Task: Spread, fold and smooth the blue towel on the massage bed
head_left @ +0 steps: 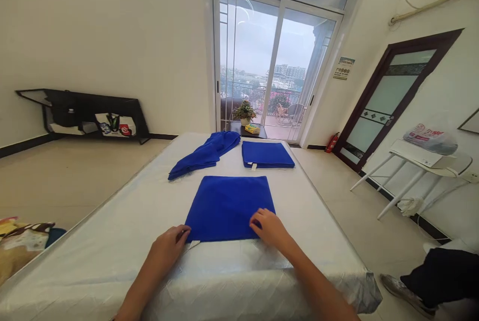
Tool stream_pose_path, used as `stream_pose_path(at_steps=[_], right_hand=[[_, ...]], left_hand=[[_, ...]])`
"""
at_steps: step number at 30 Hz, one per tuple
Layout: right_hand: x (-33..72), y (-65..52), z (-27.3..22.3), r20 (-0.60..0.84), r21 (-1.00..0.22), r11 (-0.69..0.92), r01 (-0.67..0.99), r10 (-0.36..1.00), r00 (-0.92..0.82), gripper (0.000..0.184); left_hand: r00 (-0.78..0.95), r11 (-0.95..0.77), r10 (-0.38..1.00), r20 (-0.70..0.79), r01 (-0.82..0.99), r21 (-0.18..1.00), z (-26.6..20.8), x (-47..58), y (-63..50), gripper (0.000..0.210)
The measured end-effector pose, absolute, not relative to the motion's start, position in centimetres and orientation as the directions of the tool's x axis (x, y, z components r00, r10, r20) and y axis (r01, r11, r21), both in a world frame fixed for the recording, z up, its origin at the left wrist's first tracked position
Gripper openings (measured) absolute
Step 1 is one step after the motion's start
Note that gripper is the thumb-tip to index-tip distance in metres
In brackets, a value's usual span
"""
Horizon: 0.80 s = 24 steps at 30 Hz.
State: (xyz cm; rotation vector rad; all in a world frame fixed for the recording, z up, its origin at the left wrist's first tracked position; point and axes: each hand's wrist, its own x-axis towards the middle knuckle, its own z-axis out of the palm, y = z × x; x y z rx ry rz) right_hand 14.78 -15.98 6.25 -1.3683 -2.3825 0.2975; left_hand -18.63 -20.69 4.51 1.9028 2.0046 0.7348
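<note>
A folded blue cloth lies flat in front of me, with a small white tag sticking out at its near left corner. My left hand is closed, thumb and fingers pinching that corner. At the near right side, my right hand rests with curled fingers closed on the cloth's edge; its fingertips are partly hidden. Behind it to the right sits a neat stack of folded blue cloth, also with a white tag. A loose, crumpled blue cloth lies at the back left.
The cloths lie on a mattress in a plastic-like cover. Beyond its far end stand a potted plant and a yellow packet. A white chair holds a plastic bag, and a person's shoe shows at lower right.
</note>
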Motion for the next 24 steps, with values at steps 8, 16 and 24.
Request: stream_pose_path(at_steps=[8,16,24], right_hand=[[23.2,-22.6,5.2,0.225,-0.597,0.326,0.733,0.945,-0.237,0.02],[22.0,-20.3,5.1,0.29,-0.472,0.452,0.757,0.89,-0.351,0.024],[22.0,-20.4,4.3,0.389,-0.438,0.503,0.745,0.853,-0.347,0.024]], left_hand=[[-0.155,0.026,0.979,0.133,0.741,0.671,4.0,-19.9,-21.6,0.041],[-0.058,-0.087,0.981,0.184,0.718,0.691,3.2,-21.1,-22.7,0.038],[-0.055,-0.123,0.966,0.254,0.764,0.633,3.0,-20.4,-22.6,0.043]])
